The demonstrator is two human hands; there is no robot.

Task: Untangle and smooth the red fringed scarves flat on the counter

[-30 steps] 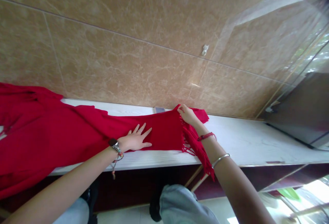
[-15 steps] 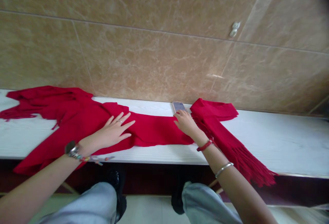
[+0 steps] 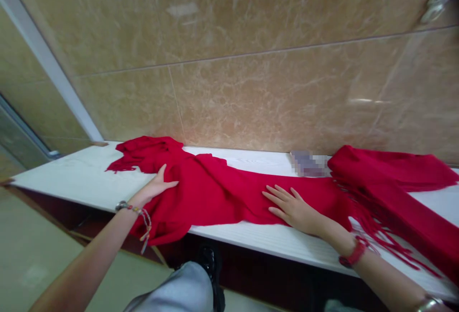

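With our left hand [image 3: 154, 188] and right hand [image 3: 292, 207] both pressed flat and grasping nothing on the red scarf [image 3: 222, 192] spread along the white ledge [image 3: 71, 178] (fringed fold at right), we judge its near edge, overhanging, could slide off.

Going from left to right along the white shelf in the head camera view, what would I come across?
Fringed scarf end → left hand on the red scarf → right hand flat on it → blurred phone by the wall → folded-back scarf part.
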